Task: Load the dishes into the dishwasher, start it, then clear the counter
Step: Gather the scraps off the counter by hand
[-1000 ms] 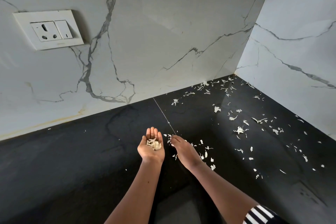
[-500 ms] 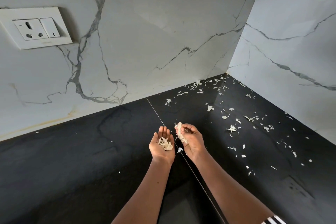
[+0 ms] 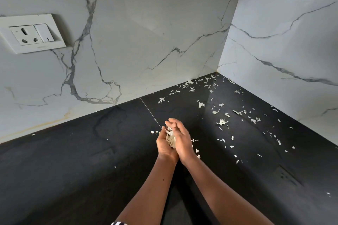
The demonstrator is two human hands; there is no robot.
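Pale peel scraps (image 3: 221, 121) lie scattered over the black counter (image 3: 91, 160), thickest toward the back right corner. My left hand (image 3: 163, 145) is cupped palm up above the counter and holds a small heap of collected scraps (image 3: 170, 139). My right hand (image 3: 181, 139) is pressed against the left palm from the right, its fingers laid over the heap. Both forearms reach in from the bottom edge.
White marble walls meet in a corner (image 3: 218, 70) at the back right. A white socket with a switch (image 3: 31, 34) sits on the left wall. A thin seam (image 3: 150, 111) runs across the counter toward my hands.
My right hand swept scraps off the counter, lifted them and brought them onto my cupped left palm. The heap in the left hand has grown.
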